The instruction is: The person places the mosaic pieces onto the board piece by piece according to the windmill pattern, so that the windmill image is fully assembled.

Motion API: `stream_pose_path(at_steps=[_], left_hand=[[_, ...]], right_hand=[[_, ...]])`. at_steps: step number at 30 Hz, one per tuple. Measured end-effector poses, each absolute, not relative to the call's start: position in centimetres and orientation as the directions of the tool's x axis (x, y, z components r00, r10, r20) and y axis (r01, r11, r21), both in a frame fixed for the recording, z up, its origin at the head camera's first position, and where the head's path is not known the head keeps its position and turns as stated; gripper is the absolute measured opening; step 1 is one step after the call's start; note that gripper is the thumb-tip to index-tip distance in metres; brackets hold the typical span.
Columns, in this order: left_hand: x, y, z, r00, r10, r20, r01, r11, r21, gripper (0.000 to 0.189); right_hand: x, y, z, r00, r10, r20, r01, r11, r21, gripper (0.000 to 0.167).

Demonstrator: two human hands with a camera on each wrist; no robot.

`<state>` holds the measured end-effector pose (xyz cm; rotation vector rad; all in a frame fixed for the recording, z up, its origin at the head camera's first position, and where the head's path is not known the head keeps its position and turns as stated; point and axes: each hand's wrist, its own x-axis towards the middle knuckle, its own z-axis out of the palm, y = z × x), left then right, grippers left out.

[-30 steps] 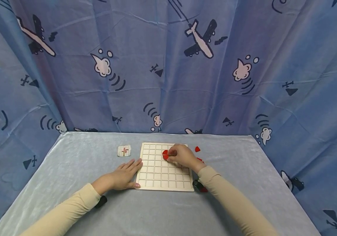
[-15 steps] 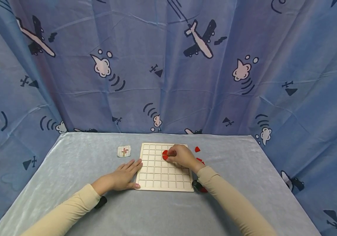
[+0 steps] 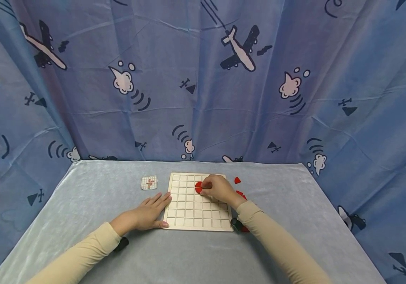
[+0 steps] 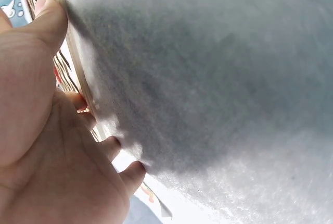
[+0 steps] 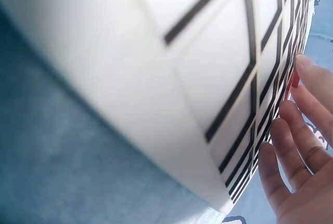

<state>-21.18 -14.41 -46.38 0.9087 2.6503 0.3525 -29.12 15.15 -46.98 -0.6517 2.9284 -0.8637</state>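
A blue-purple curtain [image 3: 160, 94] printed with airplanes and clouds hangs behind and beside a table [image 3: 92, 193] covered in pale, velvety grey-blue cloth. On the table in front of you lies a flat, light wooden board [image 3: 197, 221], ruled into a grid of squares. Your left hand [image 3: 147, 213] rests at the board's left edge, fingers straight and slightly apart, thumb on the near-left corner. Your right hand [image 3: 220, 188] is over the board's upper right part, thumb and forefinger clamped on a small red piece [image 5: 295, 79], the other fingers loosely bent. Red shows on the squares just left of those fingertips; how many pieces make it up, you cannot tell. Beyond the board's right edge are loose red pieces [image 3: 237, 180], some partly hidden by your right arm. Left of the board's far corner lies a small card [image 3: 149, 182] with a grid and a reddish, cross-like picture. Both your sleeves [image 3: 76, 252] are beige.
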Motion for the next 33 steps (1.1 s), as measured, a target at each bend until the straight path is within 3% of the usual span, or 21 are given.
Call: stream_pose_path(at_steps=[33], left_hand=[[-21.03, -14.39, -46.36, -0.752, 0.626, -0.207, 0.546, 0.768, 0.336, 0.088]], right_hand=[[-29.01, 14.83, -47.21, -0.926, -0.362, 0.109, -0.362, 0.767, -0.53, 0.018]])
